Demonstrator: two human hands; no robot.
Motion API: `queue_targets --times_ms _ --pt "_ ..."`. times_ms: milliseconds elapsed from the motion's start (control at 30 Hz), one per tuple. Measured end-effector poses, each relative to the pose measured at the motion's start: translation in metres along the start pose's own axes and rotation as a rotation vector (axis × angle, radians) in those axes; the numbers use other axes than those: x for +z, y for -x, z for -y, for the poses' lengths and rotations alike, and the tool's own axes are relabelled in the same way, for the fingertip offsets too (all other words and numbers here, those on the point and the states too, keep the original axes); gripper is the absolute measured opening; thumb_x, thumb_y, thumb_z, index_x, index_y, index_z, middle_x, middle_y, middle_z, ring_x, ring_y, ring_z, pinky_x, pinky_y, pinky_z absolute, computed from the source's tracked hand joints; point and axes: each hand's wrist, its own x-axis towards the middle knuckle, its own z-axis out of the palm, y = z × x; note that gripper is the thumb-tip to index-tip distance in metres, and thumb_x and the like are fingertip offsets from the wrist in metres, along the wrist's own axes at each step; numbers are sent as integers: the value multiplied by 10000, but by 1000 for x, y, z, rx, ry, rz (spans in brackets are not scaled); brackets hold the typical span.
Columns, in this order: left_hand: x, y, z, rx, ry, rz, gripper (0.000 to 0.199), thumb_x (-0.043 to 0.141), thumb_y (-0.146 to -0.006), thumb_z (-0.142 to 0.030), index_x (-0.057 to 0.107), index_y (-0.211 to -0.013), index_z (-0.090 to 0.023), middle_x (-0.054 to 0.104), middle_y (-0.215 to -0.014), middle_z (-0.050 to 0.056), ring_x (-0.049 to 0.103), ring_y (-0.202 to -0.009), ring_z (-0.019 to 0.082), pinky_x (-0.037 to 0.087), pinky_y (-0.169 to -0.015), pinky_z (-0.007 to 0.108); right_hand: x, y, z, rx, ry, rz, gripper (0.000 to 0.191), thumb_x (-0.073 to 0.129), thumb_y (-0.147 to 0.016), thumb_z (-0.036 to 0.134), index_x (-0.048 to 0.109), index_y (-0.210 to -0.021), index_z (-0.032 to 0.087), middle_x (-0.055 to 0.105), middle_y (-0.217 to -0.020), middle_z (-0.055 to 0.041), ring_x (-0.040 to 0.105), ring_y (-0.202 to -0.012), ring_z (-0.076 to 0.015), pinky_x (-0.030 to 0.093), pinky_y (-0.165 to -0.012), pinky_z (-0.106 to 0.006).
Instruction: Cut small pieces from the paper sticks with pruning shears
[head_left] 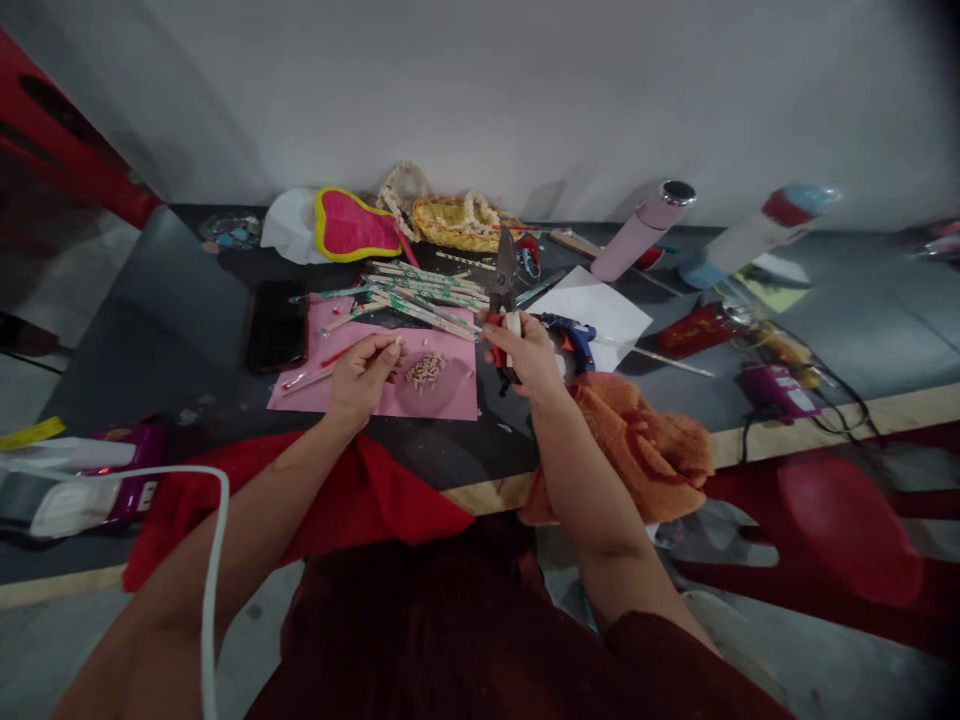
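Observation:
My left hand point(361, 380) pinches a small wooden piece point(397, 343) between its fingertips, above a pink paper sheet point(442, 400). A little heap of short wooden stick pieces point(425, 371) lies on that sheet, right of my left hand. My right hand point(521, 355) grips red-handled metal snips point(505, 275) with the blades pointing up. Just behind the snips lies a bundle of long wooden sticks with green markings point(420, 295), partly on the pink sheet. A blue glue gun point(571, 342) sits right of my right hand, partly hidden by it.
An orange towel point(630, 450) lies at the table's near edge. A black phone point(276, 325), white paper point(592, 310), a pink bottle point(641, 230) and a yellow woven basket point(450, 222) stand on the dark table. A white cable point(223, 530) crosses my left forearm.

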Motion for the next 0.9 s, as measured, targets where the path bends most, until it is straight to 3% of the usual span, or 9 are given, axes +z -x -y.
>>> queue_targets --times_ms 133,267,367,467,600,667,833,900 --pt "0 0 1 -6 -9 -18 276 669 -768 -390 679 -920 -160 673 -832 44 597 -663 96 478 -518 171 5 6 0 11 -107 113 240 681 -712 329 551 -884 224 650 -984 -24 597 -680 -110 478 -515 -230" --pt "0 -1 2 3 -17 -8 265 663 -779 -378 686 -930 -162 672 -796 38 594 -657 101 474 -513 177 6 11 1 -51 -99 252 337 621 -758 345 533 -1077 280 572 -1229 -27 611 -974 -168 547 -724 -317" --pt "0 -1 2 -2 -2 -9 267 666 -778 -380 683 -931 -161 675 -817 42 610 -690 113 482 -513 182 7 14 3 -122 57 256 328 594 -778 325 547 -1099 270 618 -1105 -29 614 -923 -171 539 -761 -345" --pt "0 -2 1 -26 27 -27 294 674 -771 -398 669 -938 -156 676 -821 44 625 -695 119 497 -515 187 9 18 6 -226 330 170 178 551 -807 290 590 -971 232 642 -939 -33 614 -846 -176 525 -794 -377" --pt "-2 -4 -1 20 54 -46 295 676 -767 -417 668 -913 -161 668 -802 33 625 -697 117 513 -531 197 15 23 11 -461 565 128 137 491 -830 219 603 -908 221 621 -1092 -68 537 -1136 -227 418 -997 -440" --pt "-3 -4 -2 38 54 -60 278 676 -771 -413 673 -899 -166 669 -805 31 622 -703 112 507 -532 188 15 25 14 -504 609 140 143 492 -843 222 602 -935 221 607 -1144 -78 494 -1202 -235 386 -1029 -448" --pt "-2 -3 -4 8 22 -58 291 658 -784 -434 669 -897 -166 671 -835 47 626 -734 114 495 -519 162 14 23 12 -335 528 419 122 527 -852 297 602 -902 215 626 -1108 -64 610 -964 -200 496 -854 -382" --pt "-2 -3 -4 0 28 -42 309 659 -780 -446 656 -902 -161 662 -825 46 631 -733 120 507 -519 171 15 21 6 -345 596 486 140 508 -845 254 615 -921 206 621 -1096 -66 603 -976 -194 487 -867 -365"
